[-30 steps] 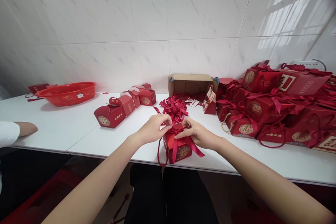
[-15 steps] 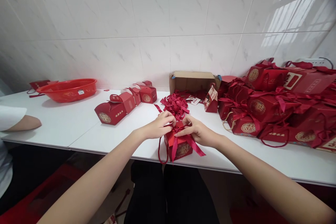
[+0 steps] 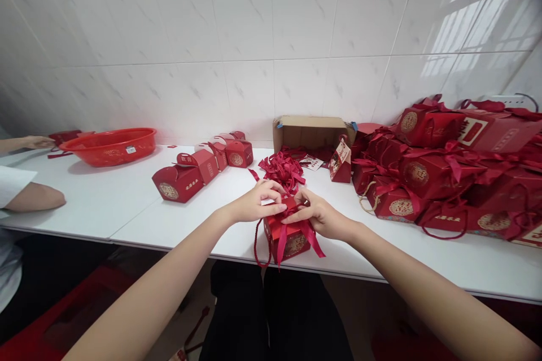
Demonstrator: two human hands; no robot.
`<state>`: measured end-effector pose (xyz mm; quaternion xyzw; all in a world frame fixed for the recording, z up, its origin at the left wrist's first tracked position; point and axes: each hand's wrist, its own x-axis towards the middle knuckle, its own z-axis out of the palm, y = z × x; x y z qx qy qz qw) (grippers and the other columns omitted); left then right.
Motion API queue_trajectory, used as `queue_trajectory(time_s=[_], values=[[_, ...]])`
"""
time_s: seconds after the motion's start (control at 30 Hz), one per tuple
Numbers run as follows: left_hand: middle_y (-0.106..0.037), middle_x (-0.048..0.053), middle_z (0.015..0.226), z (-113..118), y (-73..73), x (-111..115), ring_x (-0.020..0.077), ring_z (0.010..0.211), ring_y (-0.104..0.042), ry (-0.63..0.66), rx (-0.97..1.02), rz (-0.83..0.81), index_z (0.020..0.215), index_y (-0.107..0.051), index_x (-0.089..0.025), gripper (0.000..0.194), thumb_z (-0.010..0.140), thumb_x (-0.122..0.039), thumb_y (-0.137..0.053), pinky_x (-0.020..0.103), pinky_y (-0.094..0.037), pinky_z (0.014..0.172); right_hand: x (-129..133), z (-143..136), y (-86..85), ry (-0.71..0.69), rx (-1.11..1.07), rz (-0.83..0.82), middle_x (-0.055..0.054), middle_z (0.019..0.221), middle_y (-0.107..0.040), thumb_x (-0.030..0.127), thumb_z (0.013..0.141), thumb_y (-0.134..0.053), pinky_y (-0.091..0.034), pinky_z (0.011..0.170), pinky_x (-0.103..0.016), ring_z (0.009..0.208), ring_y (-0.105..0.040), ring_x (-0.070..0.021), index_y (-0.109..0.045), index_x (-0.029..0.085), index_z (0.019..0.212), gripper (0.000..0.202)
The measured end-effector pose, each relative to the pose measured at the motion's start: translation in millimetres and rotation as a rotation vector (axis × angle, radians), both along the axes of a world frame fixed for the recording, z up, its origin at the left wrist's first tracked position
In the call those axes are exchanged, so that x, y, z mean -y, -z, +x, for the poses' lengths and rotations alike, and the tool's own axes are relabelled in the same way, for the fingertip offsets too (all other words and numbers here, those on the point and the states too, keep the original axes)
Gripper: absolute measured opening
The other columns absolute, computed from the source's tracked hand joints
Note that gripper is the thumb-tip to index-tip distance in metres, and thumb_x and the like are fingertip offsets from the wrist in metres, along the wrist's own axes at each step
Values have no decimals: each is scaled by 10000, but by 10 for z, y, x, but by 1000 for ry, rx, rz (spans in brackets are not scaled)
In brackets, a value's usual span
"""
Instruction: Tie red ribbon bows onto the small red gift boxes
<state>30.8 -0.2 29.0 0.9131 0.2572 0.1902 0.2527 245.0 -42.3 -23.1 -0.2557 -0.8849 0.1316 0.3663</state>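
Observation:
A small red gift box [image 3: 292, 240] with a gold emblem stands near the table's front edge. A red ribbon [image 3: 314, 237] is tied on its top, with tails hanging over the front, and a braided cord loop hangs at its left. My left hand [image 3: 259, 201] has its fingers bent at the top left of the box, closed around something I cannot make out at the ribbon. My right hand [image 3: 319, 215] pinches the ribbon at the top right. Behind the box lies a heap of loose red ribbons [image 3: 283, 170].
Several red boxes [image 3: 182, 183] form a row at the left, beyond them a red basin [image 3: 114, 146]. A large pile of boxes [image 3: 440, 175] fills the right. An open carton [image 3: 313, 122] stands by the wall. Another person's arms [image 3: 38, 197] are at far left.
My left fingers have shifted slightly over the top of the box. The ribbon tail at the right hangs lower and closer in. Another person's hand has appeared at far left.

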Motion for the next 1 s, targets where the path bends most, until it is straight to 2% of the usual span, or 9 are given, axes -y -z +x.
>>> queue_trajectory(time_s=[0.1,0.27,0.3,0.33,0.43,0.53,0.67,0.83,1.0], values=[[-572,67,1049,10,-39,6,200,1002,-523,79,98,-97,617,-585,-166,322,800,-426,-534,325,-385,907,10,5,9,1,-14,-17,-46,879,-397,32,823,-459,-491,756,-339,855,-458,-153,-699,297,1016,406],[-621,52,830,27,-42,18,214,897,-504,-173,40,267,516,-512,-168,362,742,-438,-598,376,-362,868,23,8,-2,11,1,-42,-46,880,-386,54,822,-453,-484,751,-340,848,-461,-154,-697,294,1022,396],[-618,44,785,40,-27,32,205,862,-504,-200,49,286,520,-503,-170,358,737,-435,-604,369,-369,849,24,7,-5,12,-1,-41,-46,876,-387,59,824,-451,-483,749,-336,846,-462,-154,-701,289,1015,390],[-611,35,745,58,-8,52,189,813,-509,-213,75,248,532,-497,-171,349,743,-430,-597,352,-384,815,24,5,-10,14,-5,-37,-46,870,-388,63,825,-453,-482,745,-331,844,-464,-154,-707,286,1004,382],[-597,14,692,124,65,131,141,677,-514,-238,201,-31,605,-534,-170,300,764,-423,-568,283,-418,681,22,-4,-28,21,-61,-17,-48,868,-420,74,841,-437,-475,737,-315,840,-480,-151,-722,271,947,363],[-620,14,730,171,134,186,137,677,-539,-286,315,-217,659,-598,-164,284,728,-439,-606,257,-425,647,10,-13,-45,84,-187,-49,-52,879,-517,119,865,-439,-462,725,-305,828,-517,-149,-688,233,901,276],[-588,-4,644,194,207,184,124,624,-528,-354,416,-306,617,-587,-153,307,687,-443,-657,242,-411,603,-19,-18,-45,197,-399,-200,-19,811,-575,229,827,-566,-448,675,-286,744,-539,-138,-559,207,864,44],[-572,-16,612,232,280,178,114,594,-530,-423,507,-412,556,-510,-147,354,632,-424,-716,230,-402,571,-24,-40,-42,179,-515,-319,-1,777,-559,288,784,-623,-444,680,-280,728,-543,-130,-511,203,817,145],[-617,7,681,231,308,217,138,676,-579,-388,569,-456,589,-520,-147,318,618,-372,-743,249,-439,632,-29,-48,-37,127,-601,-438,3,750,-553,339,743,-664,-455,654,-276,693,-535,-121,-495,202,776,220]])
